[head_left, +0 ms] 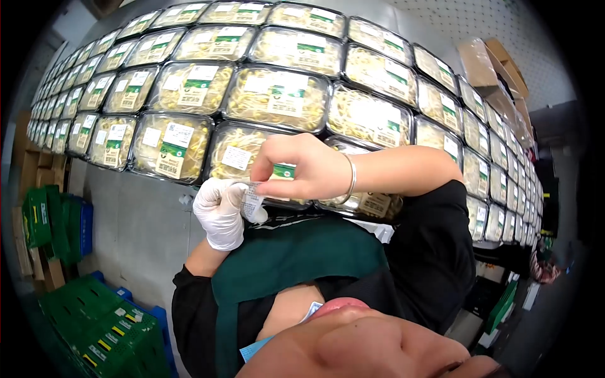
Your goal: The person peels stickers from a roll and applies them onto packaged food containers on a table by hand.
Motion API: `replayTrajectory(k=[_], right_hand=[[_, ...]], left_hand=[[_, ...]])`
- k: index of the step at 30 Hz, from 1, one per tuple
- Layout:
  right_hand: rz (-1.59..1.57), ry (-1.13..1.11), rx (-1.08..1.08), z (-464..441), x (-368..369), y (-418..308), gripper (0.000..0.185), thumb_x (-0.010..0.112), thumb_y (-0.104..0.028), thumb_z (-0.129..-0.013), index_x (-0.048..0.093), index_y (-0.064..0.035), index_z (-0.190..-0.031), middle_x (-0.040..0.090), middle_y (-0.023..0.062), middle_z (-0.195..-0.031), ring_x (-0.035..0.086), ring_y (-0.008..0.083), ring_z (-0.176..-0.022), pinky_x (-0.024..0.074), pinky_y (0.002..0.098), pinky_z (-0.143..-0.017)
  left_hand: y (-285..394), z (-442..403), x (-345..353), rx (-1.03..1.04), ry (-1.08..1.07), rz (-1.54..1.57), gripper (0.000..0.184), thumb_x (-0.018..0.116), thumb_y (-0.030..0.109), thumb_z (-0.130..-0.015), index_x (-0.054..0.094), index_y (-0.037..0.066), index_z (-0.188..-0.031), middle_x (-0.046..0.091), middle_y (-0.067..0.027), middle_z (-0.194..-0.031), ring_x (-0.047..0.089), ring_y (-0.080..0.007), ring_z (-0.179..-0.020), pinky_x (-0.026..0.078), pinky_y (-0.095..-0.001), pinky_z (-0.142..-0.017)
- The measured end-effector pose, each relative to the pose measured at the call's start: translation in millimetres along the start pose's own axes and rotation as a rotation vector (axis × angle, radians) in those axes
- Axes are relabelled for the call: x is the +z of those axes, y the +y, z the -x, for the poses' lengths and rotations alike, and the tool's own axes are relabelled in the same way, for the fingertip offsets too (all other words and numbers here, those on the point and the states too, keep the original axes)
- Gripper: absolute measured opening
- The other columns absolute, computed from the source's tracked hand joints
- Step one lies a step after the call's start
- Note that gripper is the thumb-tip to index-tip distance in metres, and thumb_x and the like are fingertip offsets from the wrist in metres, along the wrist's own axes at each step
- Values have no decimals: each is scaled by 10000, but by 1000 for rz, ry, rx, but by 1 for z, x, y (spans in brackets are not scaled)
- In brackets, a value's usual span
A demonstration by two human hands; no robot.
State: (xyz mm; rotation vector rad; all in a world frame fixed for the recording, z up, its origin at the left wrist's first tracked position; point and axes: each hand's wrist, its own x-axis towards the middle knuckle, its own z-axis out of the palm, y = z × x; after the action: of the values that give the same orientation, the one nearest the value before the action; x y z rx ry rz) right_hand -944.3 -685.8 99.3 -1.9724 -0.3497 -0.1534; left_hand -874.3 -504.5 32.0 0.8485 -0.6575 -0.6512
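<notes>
At eight o'clock we have green crates [104, 331]. Sprout trays [173, 146] lie in rows from nine o'clock, over twelve, until three. Near the centre, toward nine, our gloved left hand [220, 214] grips the printed label strip [253, 203]; our bare right hand [304, 167] pinches it also.

A single head-worn wide-angle camera supplies the view. It looks steeply down from above the wearer's face [340, 343], which fills the lower edge at very close range. The top of the frame faces forward, across the rows of packed trays [277, 94], which bend with the lens curvature and shrink toward both sides. The left hand [219, 213], right hand [305, 167] and printed strip [252, 200] lie at close range near frame centre. Dark vignetting rounds the corners.
</notes>
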Motion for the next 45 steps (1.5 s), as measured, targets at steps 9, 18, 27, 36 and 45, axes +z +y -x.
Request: replayTrajectory(k=[9, 18, 27, 36, 45], right_hand=[[972, 539, 589, 54, -194, 110, 236, 571, -263, -766, 574, -30, -802, 610, 130, -756, 583, 273, -706, 455, 337, -659], [1235, 359, 834, 56, -164, 93, 392, 479, -376, -810, 513, -75, -1058, 566, 144, -1009, 516, 268, -996, 415, 371, -827], [466, 146, -313, 78, -20, -9, 167, 689, -56, -675, 589, -87, -805, 571, 20, -759, 531, 172, -707, 425, 281, -657], [1220, 186, 457, 93, -104, 90, 264, 510, -285, -790, 550, -66, -933, 587, 109, -834, 561, 251, -823, 419, 335, -766], [1254, 43, 808, 75, -140, 112, 627, 300, -521, -850, 280, -100, -1314, 196, 89, -1400, 236, 238, -1272, 194, 394, -1031]], left_hand=[[4, -2, 28, -355, -78, -223, 202, 479, -60, -796, 518, -55, -994, 605, -134, -917, 591, -130, -736, 466, -227, -652], [5, 9, 59, -281, 53, -41, 366, 382, -123, -762, 449, -79, -1119, 577, -173, -1013, 556, -249, -981, 434, -340, -865], [-26, 17, 65, -166, 70, -158, 83, 569, -18, -778, 555, -33, -859, 615, -92, -728, 583, -106, -629, 477, -221, -557], [-14, 25, 54, -206, -133, -294, 205, 438, -28, -832, 513, -52, -1021, 603, -155, -946, 580, -119, -771, 464, -233, -711], [5, 32, 14, -303, -36, -172, 192, 443, -45, -801, 510, -75, -979, 604, -188, -922, 601, -206, -850, 477, -287, -766]])
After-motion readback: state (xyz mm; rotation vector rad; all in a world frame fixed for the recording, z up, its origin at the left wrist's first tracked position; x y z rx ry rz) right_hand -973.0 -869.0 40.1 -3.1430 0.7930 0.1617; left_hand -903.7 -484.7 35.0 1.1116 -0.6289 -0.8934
